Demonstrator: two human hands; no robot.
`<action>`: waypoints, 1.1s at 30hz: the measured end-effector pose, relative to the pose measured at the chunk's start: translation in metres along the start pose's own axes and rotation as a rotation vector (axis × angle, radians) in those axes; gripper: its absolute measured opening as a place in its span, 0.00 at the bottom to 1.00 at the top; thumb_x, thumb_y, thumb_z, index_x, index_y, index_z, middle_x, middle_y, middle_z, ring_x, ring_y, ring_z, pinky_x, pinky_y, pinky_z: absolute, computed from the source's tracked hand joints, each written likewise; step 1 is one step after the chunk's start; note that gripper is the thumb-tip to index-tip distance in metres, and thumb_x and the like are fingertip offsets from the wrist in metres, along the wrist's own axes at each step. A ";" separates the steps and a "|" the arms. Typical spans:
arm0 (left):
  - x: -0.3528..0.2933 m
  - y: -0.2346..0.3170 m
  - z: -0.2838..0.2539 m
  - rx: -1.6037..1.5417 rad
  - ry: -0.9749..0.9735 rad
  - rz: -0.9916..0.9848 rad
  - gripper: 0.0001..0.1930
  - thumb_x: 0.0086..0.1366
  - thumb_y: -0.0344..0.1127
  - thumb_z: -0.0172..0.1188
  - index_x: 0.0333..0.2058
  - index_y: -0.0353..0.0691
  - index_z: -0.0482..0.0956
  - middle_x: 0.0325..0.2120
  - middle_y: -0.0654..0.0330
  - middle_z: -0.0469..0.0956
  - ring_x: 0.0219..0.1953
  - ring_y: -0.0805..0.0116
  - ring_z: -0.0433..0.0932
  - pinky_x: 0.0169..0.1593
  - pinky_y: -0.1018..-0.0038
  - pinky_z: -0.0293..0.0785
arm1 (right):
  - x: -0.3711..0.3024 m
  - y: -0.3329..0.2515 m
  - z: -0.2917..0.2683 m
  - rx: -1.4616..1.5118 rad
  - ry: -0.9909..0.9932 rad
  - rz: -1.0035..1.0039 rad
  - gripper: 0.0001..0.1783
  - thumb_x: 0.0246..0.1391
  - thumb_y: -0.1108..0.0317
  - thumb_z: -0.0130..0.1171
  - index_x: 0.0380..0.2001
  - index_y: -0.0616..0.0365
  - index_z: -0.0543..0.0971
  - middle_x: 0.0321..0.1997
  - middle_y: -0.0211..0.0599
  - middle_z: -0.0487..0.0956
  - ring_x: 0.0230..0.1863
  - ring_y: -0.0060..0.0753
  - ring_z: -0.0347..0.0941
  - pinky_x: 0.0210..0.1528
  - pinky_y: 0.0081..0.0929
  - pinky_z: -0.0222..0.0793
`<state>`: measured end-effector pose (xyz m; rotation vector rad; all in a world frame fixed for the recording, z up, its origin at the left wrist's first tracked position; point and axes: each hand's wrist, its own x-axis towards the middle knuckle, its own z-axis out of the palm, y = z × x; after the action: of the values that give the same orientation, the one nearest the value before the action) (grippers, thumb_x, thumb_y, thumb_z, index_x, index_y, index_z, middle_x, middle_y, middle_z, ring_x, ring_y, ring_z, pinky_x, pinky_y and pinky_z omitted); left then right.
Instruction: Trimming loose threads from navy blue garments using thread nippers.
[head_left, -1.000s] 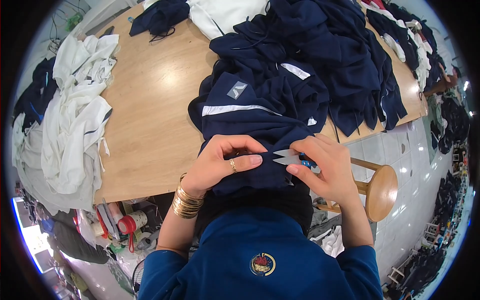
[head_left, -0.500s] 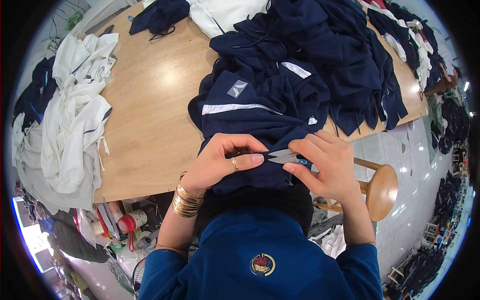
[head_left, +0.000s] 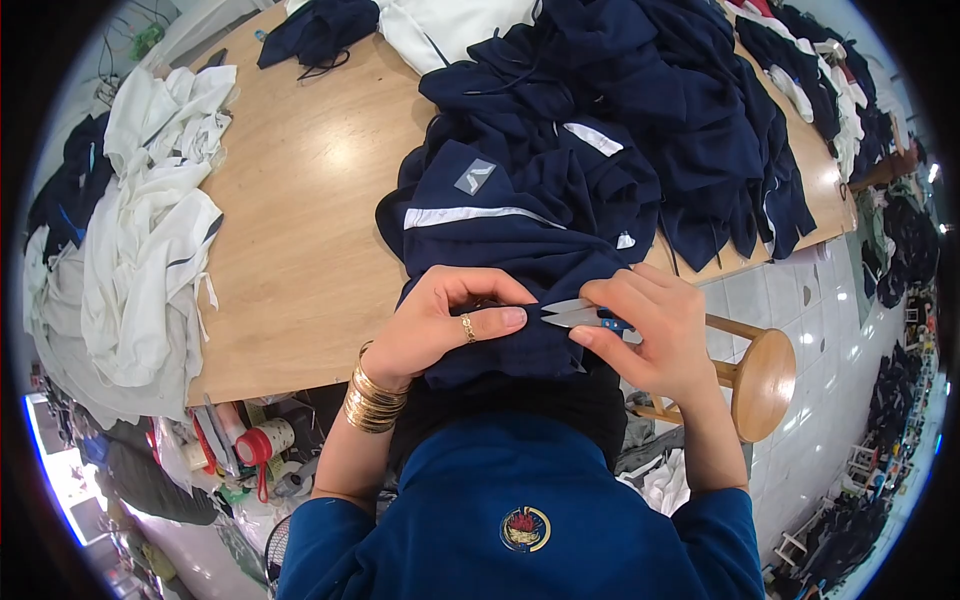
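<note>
My left hand (head_left: pixel 437 322), with a gold ring and several bangles, pinches a fold of a navy garment (head_left: pixel 520 262) between thumb and fingers at the table's near edge. In my right hand (head_left: pixel 655 325) is a pair of thread snips (head_left: pixel 572 315) with a blue part near the grip. Its two blades stand slightly apart and point left, their tips close to the pinched fold. Whether they touch the cloth I cannot tell. The garment carries a white stripe and a grey patch with a white mark, and part of it hangs over my lap.
More navy garments (head_left: pixel 660 90) are heaped over the far right of the wooden table (head_left: pixel 290 230). White garments (head_left: pixel 150 240) hang over its left edge. A round wooden stool (head_left: pixel 765 385) stands at the right. Below the table lies a red-lidded bottle (head_left: pixel 262 443) among clutter.
My right hand and the snips have shifted very slightly to the right, away from the fold. The left hand keeps its pinch in nearly the same spot.
</note>
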<state>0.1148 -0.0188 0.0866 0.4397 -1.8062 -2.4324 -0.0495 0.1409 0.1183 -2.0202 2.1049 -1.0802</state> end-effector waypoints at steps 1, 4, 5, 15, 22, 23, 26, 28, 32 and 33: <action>0.000 0.000 0.000 -0.002 -0.006 -0.001 0.09 0.57 0.32 0.60 0.36 0.36 0.80 0.25 0.69 0.76 0.26 0.87 0.68 0.30 0.89 0.62 | 0.000 0.000 0.000 -0.042 -0.035 -0.006 0.10 0.43 0.60 0.63 0.25 0.54 0.76 0.19 0.27 0.73 0.19 0.27 0.67 0.20 0.23 0.60; 0.001 -0.006 0.001 -0.005 0.032 0.028 0.10 0.57 0.32 0.60 0.38 0.36 0.79 0.25 0.69 0.76 0.26 0.87 0.68 0.30 0.89 0.62 | -0.002 0.003 0.002 -0.045 -0.026 0.037 0.11 0.42 0.62 0.62 0.25 0.57 0.76 0.19 0.30 0.72 0.19 0.30 0.66 0.21 0.23 0.58; 0.000 -0.005 0.002 -0.005 0.035 0.028 0.10 0.57 0.32 0.60 0.38 0.36 0.79 0.25 0.69 0.76 0.26 0.87 0.68 0.30 0.89 0.62 | -0.003 0.004 0.003 -0.005 0.019 0.088 0.11 0.41 0.63 0.62 0.25 0.60 0.75 0.18 0.33 0.71 0.19 0.32 0.65 0.21 0.24 0.57; -0.001 0.000 -0.001 -0.026 -0.015 -0.018 0.07 0.59 0.33 0.59 0.31 0.35 0.77 0.25 0.69 0.75 0.27 0.87 0.68 0.32 0.89 0.64 | -0.005 -0.003 -0.004 0.013 -0.049 0.025 0.12 0.40 0.62 0.63 0.24 0.58 0.76 0.18 0.31 0.72 0.18 0.30 0.63 0.20 0.22 0.55; -0.001 0.002 0.001 -0.042 -0.051 -0.042 0.08 0.60 0.33 0.58 0.34 0.34 0.77 0.26 0.70 0.73 0.28 0.86 0.68 0.34 0.88 0.65 | -0.007 -0.004 -0.001 0.018 -0.049 0.025 0.13 0.39 0.61 0.64 0.24 0.58 0.75 0.19 0.32 0.72 0.18 0.32 0.64 0.20 0.24 0.57; -0.001 0.002 0.001 -0.042 -0.052 -0.042 0.08 0.60 0.33 0.58 0.34 0.34 0.77 0.26 0.70 0.73 0.28 0.86 0.68 0.34 0.88 0.65 | -0.006 -0.005 -0.002 0.011 -0.064 0.026 0.12 0.41 0.60 0.64 0.25 0.56 0.76 0.19 0.29 0.72 0.19 0.30 0.66 0.20 0.23 0.59; -0.001 0.001 0.001 -0.073 -0.054 -0.037 0.09 0.61 0.34 0.58 0.35 0.34 0.76 0.27 0.70 0.73 0.28 0.87 0.67 0.34 0.88 0.64 | -0.005 -0.005 -0.002 -0.006 -0.077 0.020 0.12 0.42 0.59 0.64 0.25 0.54 0.77 0.20 0.26 0.72 0.20 0.28 0.67 0.20 0.22 0.60; 0.000 0.000 0.001 -0.077 -0.070 -0.038 0.09 0.61 0.33 0.57 0.36 0.34 0.76 0.27 0.70 0.73 0.29 0.87 0.67 0.34 0.88 0.64 | -0.004 -0.007 -0.002 -0.016 -0.076 0.013 0.12 0.42 0.59 0.64 0.25 0.54 0.77 0.20 0.26 0.72 0.20 0.28 0.67 0.20 0.22 0.60; 0.001 -0.004 0.000 -0.087 -0.069 -0.041 0.09 0.61 0.34 0.56 0.36 0.34 0.76 0.27 0.70 0.73 0.29 0.87 0.68 0.35 0.88 0.64 | -0.002 -0.010 -0.002 -0.094 -0.073 -0.012 0.12 0.42 0.59 0.64 0.25 0.54 0.77 0.19 0.25 0.71 0.19 0.27 0.66 0.20 0.22 0.59; 0.001 -0.004 0.000 -0.090 -0.076 -0.043 0.09 0.62 0.34 0.56 0.36 0.34 0.76 0.27 0.71 0.73 0.29 0.87 0.67 0.35 0.88 0.64 | -0.001 -0.010 -0.002 -0.116 -0.061 -0.025 0.12 0.42 0.59 0.64 0.25 0.54 0.76 0.19 0.25 0.71 0.19 0.27 0.65 0.19 0.22 0.59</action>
<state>0.1142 -0.0183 0.0825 0.3872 -1.7236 -2.5808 -0.0415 0.1440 0.1240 -2.1064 2.1649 -0.9065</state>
